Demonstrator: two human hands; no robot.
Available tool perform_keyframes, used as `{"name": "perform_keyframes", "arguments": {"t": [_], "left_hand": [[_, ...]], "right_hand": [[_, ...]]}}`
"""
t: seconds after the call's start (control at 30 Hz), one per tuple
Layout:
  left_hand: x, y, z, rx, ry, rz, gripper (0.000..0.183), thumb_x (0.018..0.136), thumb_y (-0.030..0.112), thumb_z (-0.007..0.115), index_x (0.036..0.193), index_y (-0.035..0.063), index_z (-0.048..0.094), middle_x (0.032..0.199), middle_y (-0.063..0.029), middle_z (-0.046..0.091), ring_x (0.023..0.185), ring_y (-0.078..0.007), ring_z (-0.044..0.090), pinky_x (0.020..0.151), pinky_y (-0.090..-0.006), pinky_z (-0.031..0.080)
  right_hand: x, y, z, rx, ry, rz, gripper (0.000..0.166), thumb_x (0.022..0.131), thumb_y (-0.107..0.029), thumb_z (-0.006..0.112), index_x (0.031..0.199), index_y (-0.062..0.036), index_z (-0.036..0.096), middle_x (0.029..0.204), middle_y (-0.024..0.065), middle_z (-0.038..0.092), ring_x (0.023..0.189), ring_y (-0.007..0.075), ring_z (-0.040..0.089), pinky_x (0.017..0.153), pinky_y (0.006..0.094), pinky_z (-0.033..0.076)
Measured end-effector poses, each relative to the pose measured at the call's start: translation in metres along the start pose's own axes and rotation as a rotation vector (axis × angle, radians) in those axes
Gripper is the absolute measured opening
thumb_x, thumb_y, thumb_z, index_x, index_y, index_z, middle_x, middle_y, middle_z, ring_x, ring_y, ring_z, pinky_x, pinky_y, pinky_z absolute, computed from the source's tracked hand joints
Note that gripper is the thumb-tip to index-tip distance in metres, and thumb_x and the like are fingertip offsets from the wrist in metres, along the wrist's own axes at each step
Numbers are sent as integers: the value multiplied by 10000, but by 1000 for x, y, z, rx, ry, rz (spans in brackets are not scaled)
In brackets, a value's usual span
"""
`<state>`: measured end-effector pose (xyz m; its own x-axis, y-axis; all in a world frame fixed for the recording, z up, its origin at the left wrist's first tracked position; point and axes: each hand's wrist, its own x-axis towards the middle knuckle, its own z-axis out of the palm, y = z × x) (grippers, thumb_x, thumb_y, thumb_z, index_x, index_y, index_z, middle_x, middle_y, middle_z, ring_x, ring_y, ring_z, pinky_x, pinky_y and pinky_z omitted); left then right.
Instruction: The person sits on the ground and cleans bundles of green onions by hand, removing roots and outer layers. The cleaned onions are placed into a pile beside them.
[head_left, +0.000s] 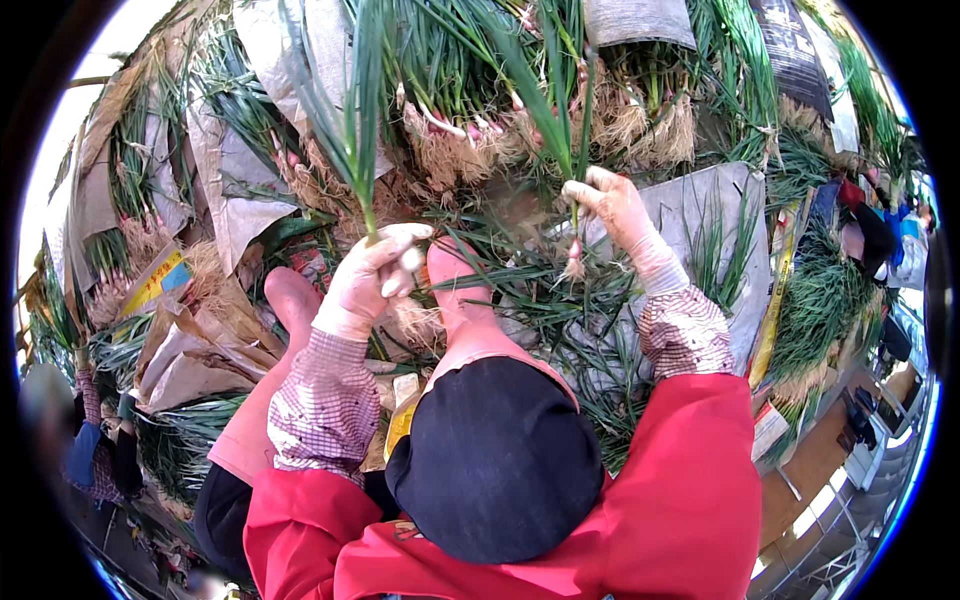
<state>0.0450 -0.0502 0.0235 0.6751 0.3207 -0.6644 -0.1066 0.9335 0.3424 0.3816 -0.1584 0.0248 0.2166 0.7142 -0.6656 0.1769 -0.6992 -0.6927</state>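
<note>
In a thin pale glove, my left hand (360, 281) grips the stem of a green garlic plant (361, 169), its long leaves pointing away from me. A tuft of pale roots (415, 319) shows just below this hand; whether it belongs to the held plant I cannot tell. My right hand (619, 210), gloved too, pinches another green garlic plant (556, 139) between thumb and fingers. The pinkish bulb (574, 251) and short roots of that one hang under the fingers. Loose green leaves (525, 266) are strewn between and beneath both hands.
Bundles of rooted garlic plants (457, 131) lie ahead, partly under grey sacking (637, 22). A grey sack (697, 199) spreads at right, near a leafy heap (817, 307). My pink boots (459, 292) flank roots and brown paper (202, 345). Another person (97, 457) is at far left.
</note>
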Motion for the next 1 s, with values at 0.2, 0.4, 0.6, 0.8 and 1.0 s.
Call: {"name": "perform_keyframes", "arguments": {"t": [0.2, 0.4, 0.6, 0.8, 1.0], "left_hand": [[22, -28, 65, 291, 158, -28, 254, 900, 163, 613, 1080, -16, 629, 878, -80, 681, 486, -37, 438, 447, -174, 329], [17, -20, 21, 213, 153, 53, 158, 921, 158, 622, 964, 8, 643, 686, -8, 611, 500, -32, 482, 418, -161, 304], [27, -24, 24, 439, 310, 225, 96, 931, 119, 592, 935, 24, 603, 677, 2, 585, 534, -58, 503, 509, -195, 405], [5, -9, 25, 491, 246, 141, 168, 976, 151, 505, 1069, 18, 552, 610, 18, 480, 500, -68, 454, 484, -221, 416], [-32, 72, 1, 75, -74, 487, 270, 980, 237, 523, 1096, -3, 563, 585, 30, 444, 496, -95, 451, 546, -270, 449]], "right_hand": [[4, -59, 84, -195, 85, -408, 295, 909, -303, 621, 991, -21, 647, 846, 108, 673, 778, 221, 631, 720, 381, 486], [26, -11, 91, 1307, -341, -132, 290, 983, -316, 495, 845, -74, 575, 807, 59, 625, 504, 84, 441, 478, 204, 370], [4, -25, 132, -305, -220, -592, 257, 958, -266, 493, 1068, -67, 614, 956, 125, 654, 656, 197, 645, 543, 311, 498], [7, -26, 117, -291, 16, -332, 218, 936, -271, 485, 917, -91, 606, 747, 152, 614, 729, 314, 640, 644, 428, 488], [14, 23, 47, -1324, -545, -19, 422, 826, -309, 588, 1167, -63, 622, 983, 156, 683, 961, 309, 658, 835, 399, 523]]}}
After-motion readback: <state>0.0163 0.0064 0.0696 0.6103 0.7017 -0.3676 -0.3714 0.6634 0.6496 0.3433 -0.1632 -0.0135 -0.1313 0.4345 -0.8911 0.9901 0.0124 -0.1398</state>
